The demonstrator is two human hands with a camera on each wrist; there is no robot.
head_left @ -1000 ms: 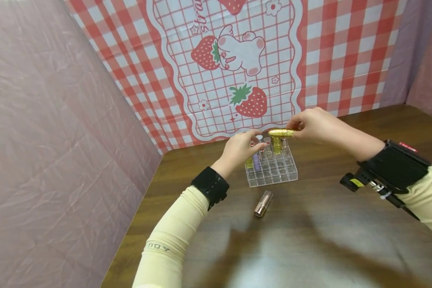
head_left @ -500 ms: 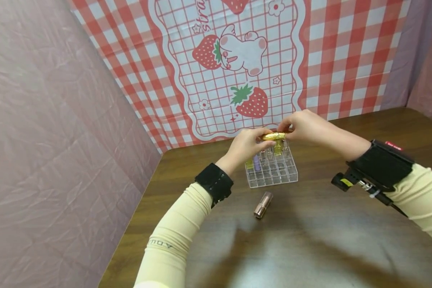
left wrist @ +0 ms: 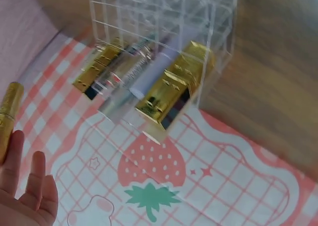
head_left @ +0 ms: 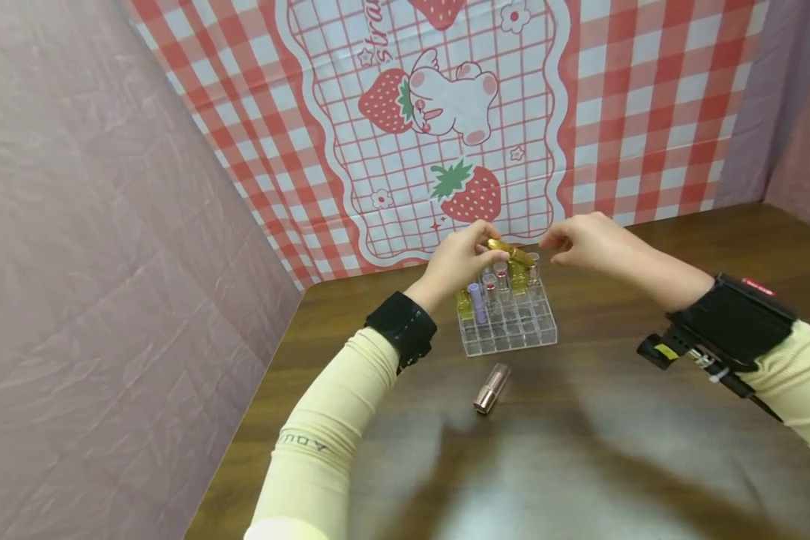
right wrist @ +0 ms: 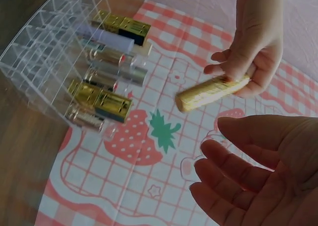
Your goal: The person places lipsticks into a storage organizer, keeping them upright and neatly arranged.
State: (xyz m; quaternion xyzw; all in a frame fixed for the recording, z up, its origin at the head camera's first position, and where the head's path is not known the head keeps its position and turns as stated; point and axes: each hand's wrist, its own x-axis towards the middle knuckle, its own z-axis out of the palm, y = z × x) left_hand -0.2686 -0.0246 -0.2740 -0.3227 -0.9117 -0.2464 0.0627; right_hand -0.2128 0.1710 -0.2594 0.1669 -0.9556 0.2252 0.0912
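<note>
My left hand (head_left: 455, 262) pinches one end of a gold lipstick tube (right wrist: 208, 94) above the clear acrylic lipstick organizer (head_left: 511, 346). The tube's other end sticks out freely to the right. My right hand (head_left: 597, 238) hovers to the right of the tube, apart from it, with fingers relaxed and nothing held, as the right wrist view (right wrist: 258, 181) shows. In the organizer's far and left slots stand a purple tube (head_left: 477, 303), gold square lipsticks (right wrist: 113, 106) and several clear-cased ones. On the table in front lies a rose-gold lipstick (head_left: 492, 388).
The brown wooden table (head_left: 621, 420) carries the organizer near its far edge. Behind it hangs a red-and-white checked strawberry cloth (head_left: 655, 105). A pink curtain (head_left: 94, 300) borders the left side. Several front slots of the organizer hold nothing.
The gold tube passed from my right hand to my left. The right hand has let go and drawn back to the right; the tube now tilts down at its right end.
</note>
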